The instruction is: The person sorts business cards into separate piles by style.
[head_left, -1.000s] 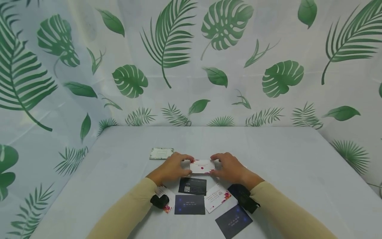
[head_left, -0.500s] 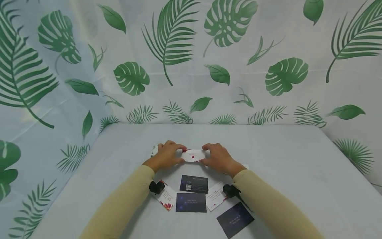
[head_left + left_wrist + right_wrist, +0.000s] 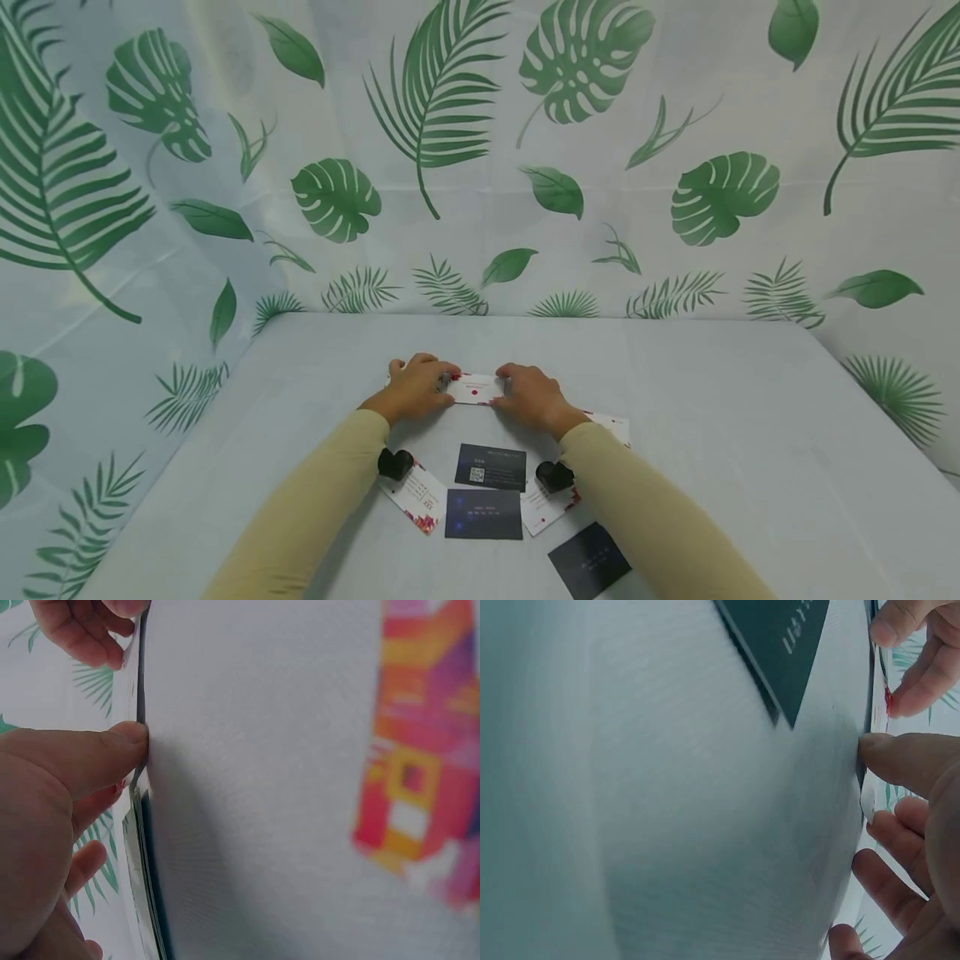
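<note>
White at its face and floral at its corners, the red-dotted card [image 3: 475,388] was pinched at both ends, one by the left hand [image 3: 412,390] and the other by the right hand [image 3: 534,397], thumbs along the near edge and fingers along the far one. It sat between the hands, beyond most of the other cards; whether it touched the worktop [image 3: 712,400] I could not tell. Doing this step well probably called for a light, even grip with both thumbs level, since thin card could bow if squeezed inward. In the left wrist view a thin pile of cards [image 3: 145,862] showed edge-on close by the left hand, so those fingers likely needed care not to nudge it.

Nearer the person lay a dark QR card [image 3: 491,467] and, just below it, a dark blue card [image 3: 483,514]. Floral white cards flanked them, the left one [image 3: 416,497] and the right one [image 3: 547,504] both set at a slant. Sleeves and wrists were probably best kept high over these. Another dark card [image 3: 590,558] lay tilted beside the right sleeve [image 3: 652,508].
</note>
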A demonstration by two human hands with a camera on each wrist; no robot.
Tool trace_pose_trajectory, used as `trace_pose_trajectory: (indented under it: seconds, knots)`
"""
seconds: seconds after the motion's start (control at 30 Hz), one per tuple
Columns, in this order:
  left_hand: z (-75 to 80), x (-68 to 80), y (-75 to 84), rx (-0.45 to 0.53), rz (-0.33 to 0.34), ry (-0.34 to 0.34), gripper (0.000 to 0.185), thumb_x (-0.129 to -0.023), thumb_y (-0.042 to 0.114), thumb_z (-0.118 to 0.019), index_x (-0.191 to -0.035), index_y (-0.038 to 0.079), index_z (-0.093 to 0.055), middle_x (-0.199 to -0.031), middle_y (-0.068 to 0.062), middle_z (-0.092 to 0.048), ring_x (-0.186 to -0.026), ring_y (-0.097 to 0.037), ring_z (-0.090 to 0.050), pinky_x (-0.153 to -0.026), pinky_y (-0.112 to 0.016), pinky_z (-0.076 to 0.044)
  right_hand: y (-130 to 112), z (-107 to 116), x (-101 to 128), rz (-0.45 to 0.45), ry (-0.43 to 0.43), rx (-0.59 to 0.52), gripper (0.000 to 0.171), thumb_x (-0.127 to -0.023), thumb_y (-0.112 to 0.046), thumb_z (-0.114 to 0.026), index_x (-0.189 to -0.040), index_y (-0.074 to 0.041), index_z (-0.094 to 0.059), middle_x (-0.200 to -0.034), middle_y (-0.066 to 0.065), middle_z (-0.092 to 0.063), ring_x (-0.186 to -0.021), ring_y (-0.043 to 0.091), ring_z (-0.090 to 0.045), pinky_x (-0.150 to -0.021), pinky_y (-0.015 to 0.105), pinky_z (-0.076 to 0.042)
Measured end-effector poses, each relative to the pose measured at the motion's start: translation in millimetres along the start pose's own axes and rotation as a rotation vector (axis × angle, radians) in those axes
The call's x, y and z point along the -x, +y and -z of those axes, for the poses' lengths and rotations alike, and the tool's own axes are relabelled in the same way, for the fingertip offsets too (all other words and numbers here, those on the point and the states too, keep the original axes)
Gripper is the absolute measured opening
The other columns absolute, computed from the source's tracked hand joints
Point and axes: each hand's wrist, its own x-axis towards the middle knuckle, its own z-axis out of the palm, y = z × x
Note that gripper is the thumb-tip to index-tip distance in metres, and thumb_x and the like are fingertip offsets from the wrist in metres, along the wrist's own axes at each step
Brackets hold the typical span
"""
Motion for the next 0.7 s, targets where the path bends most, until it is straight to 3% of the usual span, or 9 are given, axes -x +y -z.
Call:
trace_pose_trajectory:
  seconds: [0.7]
  knots:
    - [2.7,-1.4,-1.0,0.062,0.046,-0.026,0.05,-0.092,0.033,-0.074,-0.139,0.022,-0.06,-0.139,-0.003,-0.057,-0.138,-0.027,-0.038,-0.106,-0.062,-0.015,0.6,-3.1,-6.4,0.027,-0.023,-0.014,0.052,-0.094,-0.026,-0.071,-0.138,-0.001,-0.055,-0.136,0.018,-0.058,-0.131,0.037,-0.049,-0.109,0.049,-0.035]
